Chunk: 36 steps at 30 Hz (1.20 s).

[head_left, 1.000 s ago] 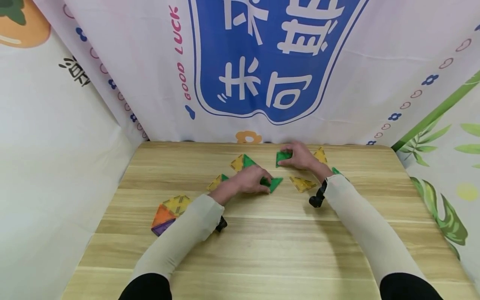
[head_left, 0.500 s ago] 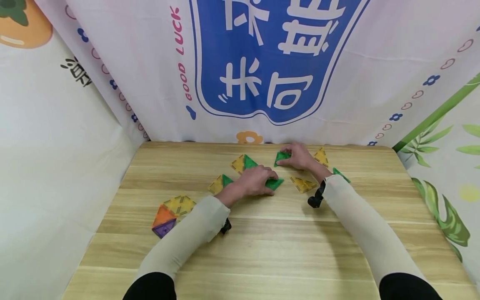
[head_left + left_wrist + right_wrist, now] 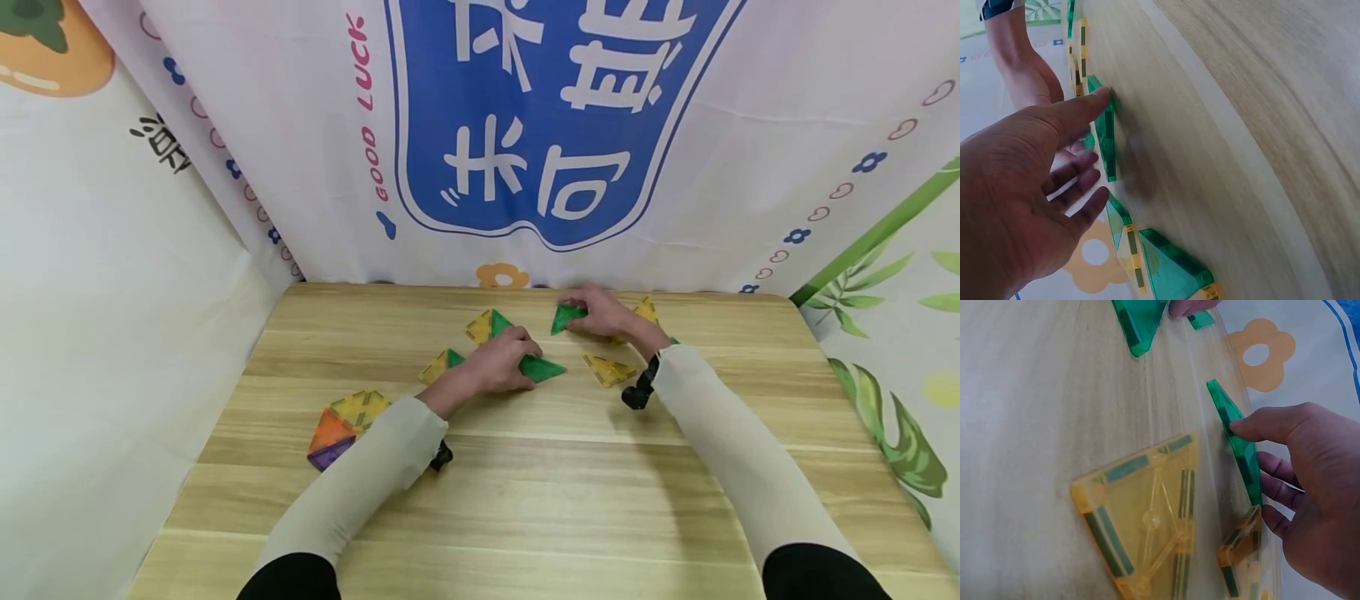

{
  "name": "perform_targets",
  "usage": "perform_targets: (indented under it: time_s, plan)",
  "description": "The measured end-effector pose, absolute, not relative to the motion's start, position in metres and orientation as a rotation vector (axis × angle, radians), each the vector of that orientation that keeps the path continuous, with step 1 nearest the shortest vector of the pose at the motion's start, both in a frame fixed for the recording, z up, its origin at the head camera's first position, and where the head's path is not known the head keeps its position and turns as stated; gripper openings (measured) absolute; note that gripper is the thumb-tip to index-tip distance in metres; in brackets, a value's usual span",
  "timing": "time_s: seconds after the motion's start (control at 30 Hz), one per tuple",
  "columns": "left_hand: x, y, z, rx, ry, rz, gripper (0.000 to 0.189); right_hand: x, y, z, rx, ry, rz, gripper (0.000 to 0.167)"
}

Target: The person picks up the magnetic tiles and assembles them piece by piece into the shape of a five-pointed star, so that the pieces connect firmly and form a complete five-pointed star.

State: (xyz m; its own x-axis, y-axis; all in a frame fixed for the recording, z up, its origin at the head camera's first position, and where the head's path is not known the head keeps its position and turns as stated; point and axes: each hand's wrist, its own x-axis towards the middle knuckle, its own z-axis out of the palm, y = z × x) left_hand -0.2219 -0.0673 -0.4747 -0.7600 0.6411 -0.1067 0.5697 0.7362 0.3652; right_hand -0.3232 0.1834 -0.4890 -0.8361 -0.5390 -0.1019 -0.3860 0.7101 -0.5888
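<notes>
Flat translucent triangle tiles lie on the wooden table. My left hand (image 3: 501, 360) reaches over a green triangle tile (image 3: 546, 368) near the middle, pinching it by the edges. In the left wrist view, the thumb rests along that green tile (image 3: 1108, 134), with the other fingers at its far side. Near the back edge my right hand (image 3: 602, 313) pinches another green triangle tile (image 3: 566, 317). Its thumb presses on the green tile (image 3: 1241, 447) in the right wrist view, fingers behind. A yellow triangle tile (image 3: 609, 370) lies between the hands' work and the right wrist.
Yellow-green pairs, including a yellow tile (image 3: 478, 326) and another yellow tile (image 3: 434, 367), lie beyond my left forearm. Farther left, yellow tiles (image 3: 360, 408) adjoin an orange tile (image 3: 332, 431) and a purple tile (image 3: 330, 455). A yellow tile (image 3: 647, 308) sits behind my right wrist. Printed cloth (image 3: 315, 167) hangs behind.
The green tile at my left hand has turned, its point now to the right. The green tile at my right hand has also turned slightly. Both hands stay nearly in place.
</notes>
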Motion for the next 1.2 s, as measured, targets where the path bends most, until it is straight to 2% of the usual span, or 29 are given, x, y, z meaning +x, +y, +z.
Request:
perform_targets:
  time_s: [0.27, 0.5, 0.73, 0.9, 1.2]
  plan:
    - [-0.22, -0.072, -0.478, 0.831, 2.787, 0.46, 0.057, -0.323, 0.181, -0.483, -0.73, 2.622, -0.798, 0.055]
    - [-0.22, -0.071, -0.48, 0.821, 2.788, 0.46, 0.061, -0.324, 0.178, -0.487, -0.711, 2.626, -0.834, 0.051]
    - [-0.225, -0.071, -0.478, 0.865, 2.759, 0.453, 0.057, -0.327, 0.176, -0.491, -0.778, 2.618, -0.86, 0.058]
    - [-0.231, -0.073, -0.477, 0.916, 2.715, 0.454, 0.055, -0.327, 0.174, -0.489, -0.794, 2.596, -0.844, 0.051]
    - [-0.237, -0.077, -0.474, 0.961, 2.662, 0.499, 0.057, -0.322, 0.17, -0.489, -0.631, 2.609, -0.935, 0.048]
